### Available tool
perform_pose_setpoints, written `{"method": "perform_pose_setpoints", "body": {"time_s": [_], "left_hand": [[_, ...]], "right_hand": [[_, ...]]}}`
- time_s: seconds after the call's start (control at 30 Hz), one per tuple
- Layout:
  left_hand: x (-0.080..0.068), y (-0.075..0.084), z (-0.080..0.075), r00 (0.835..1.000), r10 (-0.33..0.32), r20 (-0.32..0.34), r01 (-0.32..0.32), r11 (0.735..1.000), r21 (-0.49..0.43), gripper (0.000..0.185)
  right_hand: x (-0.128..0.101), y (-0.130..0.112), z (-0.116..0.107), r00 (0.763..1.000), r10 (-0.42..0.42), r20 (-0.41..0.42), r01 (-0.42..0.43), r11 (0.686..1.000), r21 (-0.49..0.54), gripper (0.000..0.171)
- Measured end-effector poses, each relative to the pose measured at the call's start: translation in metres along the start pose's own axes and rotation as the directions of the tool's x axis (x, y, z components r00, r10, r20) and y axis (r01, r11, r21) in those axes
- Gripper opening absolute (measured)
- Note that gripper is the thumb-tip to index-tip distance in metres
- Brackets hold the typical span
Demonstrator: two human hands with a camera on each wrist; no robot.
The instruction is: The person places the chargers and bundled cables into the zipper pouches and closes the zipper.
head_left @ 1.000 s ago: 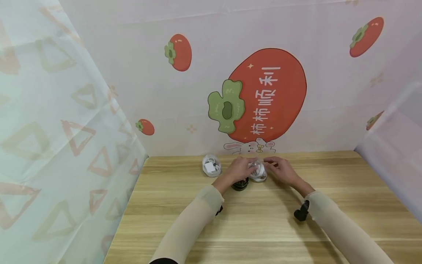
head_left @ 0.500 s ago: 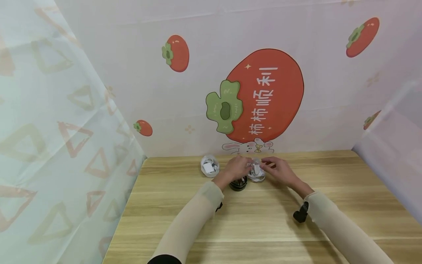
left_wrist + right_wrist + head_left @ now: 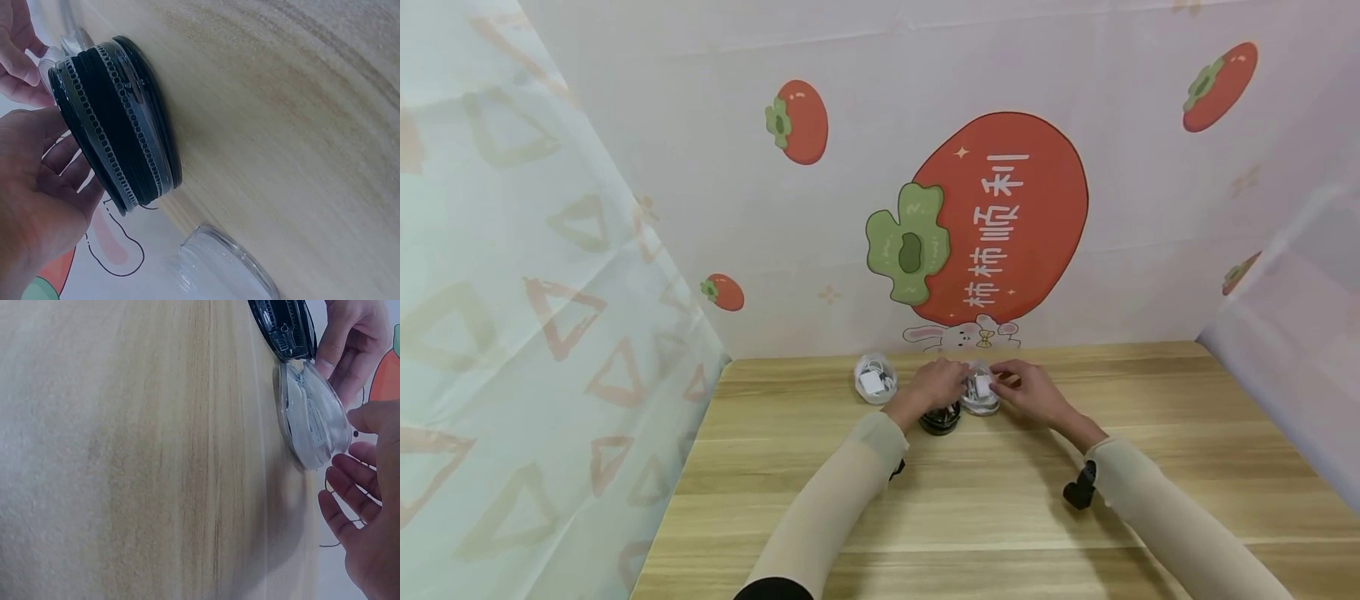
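Both hands work at the far tabletop (image 3: 1000, 500) edge: left hand (image 3: 934, 385) curls fingers onto the left side of a clear round case (image 3: 981, 392) of white cable, steadying it, right hand (image 3: 1026, 388) at 3 o'clock of it, fingers loosely bent and near its rim, grip unclear. Black cable case (image 3: 941, 418) sits at 7 o'clock, touching; second clear case (image 3: 875, 379) lies apart at 9 o'clock.
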State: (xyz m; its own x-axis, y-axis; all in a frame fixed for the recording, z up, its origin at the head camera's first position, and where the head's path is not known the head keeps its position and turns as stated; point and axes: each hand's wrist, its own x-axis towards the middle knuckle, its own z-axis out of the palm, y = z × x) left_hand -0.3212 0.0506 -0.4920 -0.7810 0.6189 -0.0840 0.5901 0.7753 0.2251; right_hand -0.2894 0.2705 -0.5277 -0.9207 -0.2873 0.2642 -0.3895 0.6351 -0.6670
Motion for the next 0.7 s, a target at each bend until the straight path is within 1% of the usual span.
{"method": "perform_pose_setpoints", "body": {"time_s": [0.1, 0.37, 0.57, 0.7], "left_hand": [[-0.0004, 0.0008, 0.0, 1.0, 0.01, 0.008, -0.01, 1.0, 0.004, 0.039], [-0.0018, 0.0025, -0.0013, 1.0, 0.019, 0.017, -0.019, 1.0, 0.013, 0.037], [-0.0028, 0.0021, -0.0008, 1.0, 0.011, 0.009, -0.011, 1.0, -0.002, 0.034], [-0.004, 0.0026, 0.0001, 1.0, 0.014, 0.005, -0.014, 1.0, -0.015, 0.033]], "right_hand": [[-0.0005, 0.0003, 0.0006, 1.0, -0.013, 0.004, 0.013, 1.0, -0.002, 0.031], [-0.0014, 0.0011, 0.003, 1.0, 0.005, 0.007, -0.005, 1.0, -0.008, 0.033], [0.0014, -0.0009, -0.0007, 0.999, 0.007, 0.036, -0.006, 1.0, -0.023, 0.034], [0.0037, -0.0008, -0.0038, 0.997, 0.031, 0.065, -0.028, 0.999, -0.043, 0.035]]}}
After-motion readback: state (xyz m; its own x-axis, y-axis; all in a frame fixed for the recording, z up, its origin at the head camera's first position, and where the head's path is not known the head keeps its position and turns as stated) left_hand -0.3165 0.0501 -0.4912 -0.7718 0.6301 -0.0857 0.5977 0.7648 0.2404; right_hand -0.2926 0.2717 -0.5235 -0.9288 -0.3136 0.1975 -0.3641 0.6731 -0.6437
